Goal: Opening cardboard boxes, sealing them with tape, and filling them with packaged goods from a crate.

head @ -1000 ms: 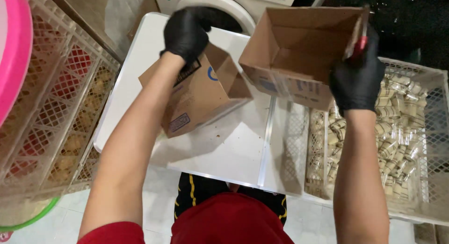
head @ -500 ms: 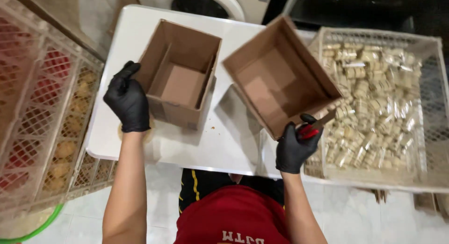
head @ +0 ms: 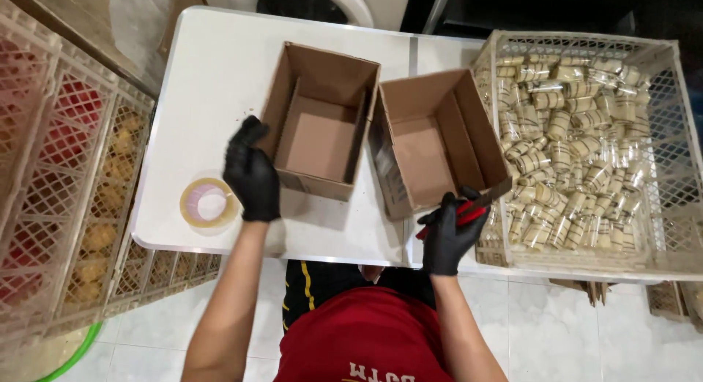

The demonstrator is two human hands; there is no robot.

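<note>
Two open cardboard boxes stand side by side on the white table (head: 220,82), touching at one corner. The left hand (head: 251,173), in a black glove, lies with fingers together against the outer wall of the left box (head: 320,122). The right hand (head: 452,232) grips a red-handled tool (head: 469,212) at the near corner of the right box (head: 432,140), which stretches away from it. A tape roll (head: 210,203) lies just beside the left hand, a crate of wrapped pieces (head: 586,147) on the right.

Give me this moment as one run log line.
left hand: touching left box | right hand: holding red tool, at right box | both boxes open, empty, on white table
</note>
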